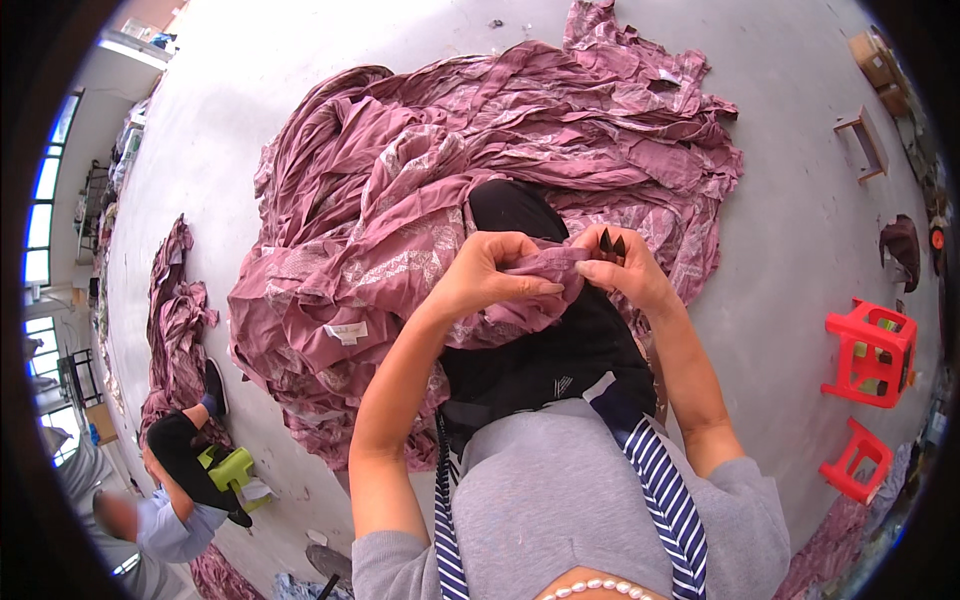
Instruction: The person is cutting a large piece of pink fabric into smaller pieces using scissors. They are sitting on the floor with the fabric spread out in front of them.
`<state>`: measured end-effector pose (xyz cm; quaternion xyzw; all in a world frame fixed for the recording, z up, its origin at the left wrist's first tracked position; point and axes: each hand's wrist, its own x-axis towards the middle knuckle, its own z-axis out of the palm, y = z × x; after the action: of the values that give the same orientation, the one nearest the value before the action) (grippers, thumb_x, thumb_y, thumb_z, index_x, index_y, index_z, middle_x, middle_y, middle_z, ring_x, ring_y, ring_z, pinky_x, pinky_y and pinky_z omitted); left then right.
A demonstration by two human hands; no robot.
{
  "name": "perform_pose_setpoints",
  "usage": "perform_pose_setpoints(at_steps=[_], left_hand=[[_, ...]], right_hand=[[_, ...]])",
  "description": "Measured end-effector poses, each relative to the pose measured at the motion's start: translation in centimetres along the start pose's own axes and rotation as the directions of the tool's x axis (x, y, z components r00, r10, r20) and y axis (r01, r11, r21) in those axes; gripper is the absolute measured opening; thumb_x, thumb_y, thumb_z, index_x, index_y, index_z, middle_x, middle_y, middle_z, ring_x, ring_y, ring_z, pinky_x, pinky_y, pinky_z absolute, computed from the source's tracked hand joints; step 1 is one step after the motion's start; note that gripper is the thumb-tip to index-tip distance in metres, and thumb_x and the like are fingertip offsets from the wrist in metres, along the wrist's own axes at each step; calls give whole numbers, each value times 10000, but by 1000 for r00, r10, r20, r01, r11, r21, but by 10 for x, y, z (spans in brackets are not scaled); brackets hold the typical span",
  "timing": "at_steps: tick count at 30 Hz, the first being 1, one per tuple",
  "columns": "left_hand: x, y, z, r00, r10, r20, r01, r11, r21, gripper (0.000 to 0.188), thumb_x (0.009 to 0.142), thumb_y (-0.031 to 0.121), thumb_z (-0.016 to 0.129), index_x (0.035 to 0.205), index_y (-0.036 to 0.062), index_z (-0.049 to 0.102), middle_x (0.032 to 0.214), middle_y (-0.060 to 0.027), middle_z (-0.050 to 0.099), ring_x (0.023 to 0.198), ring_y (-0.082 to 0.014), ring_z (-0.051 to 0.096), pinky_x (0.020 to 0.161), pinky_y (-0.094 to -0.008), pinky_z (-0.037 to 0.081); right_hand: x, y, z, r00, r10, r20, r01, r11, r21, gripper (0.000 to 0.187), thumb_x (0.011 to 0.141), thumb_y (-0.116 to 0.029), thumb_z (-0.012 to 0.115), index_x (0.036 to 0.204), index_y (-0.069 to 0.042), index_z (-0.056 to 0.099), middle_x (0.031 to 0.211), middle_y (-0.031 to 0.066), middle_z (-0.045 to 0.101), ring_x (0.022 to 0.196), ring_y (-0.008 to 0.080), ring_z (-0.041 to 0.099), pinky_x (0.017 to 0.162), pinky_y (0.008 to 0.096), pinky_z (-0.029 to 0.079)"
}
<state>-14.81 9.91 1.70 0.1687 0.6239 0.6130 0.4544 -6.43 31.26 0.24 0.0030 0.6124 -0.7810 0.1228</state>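
Head view: your left hand (487, 272) is closed in a pinch on a fold of mauve cloth (545, 262), thumb under and fingers curled over the top. Your right hand (622, 268) meets it from the other side, fingertips closed on the same fold, and it also holds small dark snips (611, 243) whose two pointed tips stick up above the knuckles. The two hands are just beside each other, nearly touching, with the fold bridging them. The fold sits in front of your chest, above your lap, which is draped in black cloth (560, 355). The held piece runs back into a large heap of mauve patterned fabric (450, 170) spread over the grey floor (800, 200) ahead of you; a white label (348, 331) shows on its left part. You wear a grey top with a blue-and-white striped strap (665, 495). Far left, another person (150, 510) sits low by a second mauve pile (175, 320), with a lime-green stool (232, 468) beside them. Right side: two red plastic stools (868, 350), a small wooden stool (866, 143) further back, well apart from the heap
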Motion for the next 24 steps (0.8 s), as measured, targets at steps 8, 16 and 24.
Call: perform_pose_setpoints(at_steps=[8,16,24], left_hand=[[-6,-18,13,984,60,-165,-94,974,-204,172,810,79,731,953,9,665,863,11,661,783,-38,578,715,-193,472],[-6,-16,23,984,83,-158,-112,976,-186,150,808,50,722,938,1,663,853,19,650,768,-29,559,702,-181,456],[-10,-17,18,984,30,-174,-81,951,-298,157,806,95,737,920,17,663,834,14,655,757,-39,574,702,-193,463]], right_hand=[[6,-16,25,862,-437,-258,197,756,-625,236,743,-50,735,946,-61,615,786,12,581,641,96,532,551,252,432],[16,-9,37,837,-532,-130,318,665,-676,151,763,-35,726,848,-33,601,731,30,591,619,134,571,544,256,441],[9,-4,23,857,-437,-274,242,809,-535,234,838,-154,715,948,-13,565,735,47,609,620,79,575,561,223,456]])
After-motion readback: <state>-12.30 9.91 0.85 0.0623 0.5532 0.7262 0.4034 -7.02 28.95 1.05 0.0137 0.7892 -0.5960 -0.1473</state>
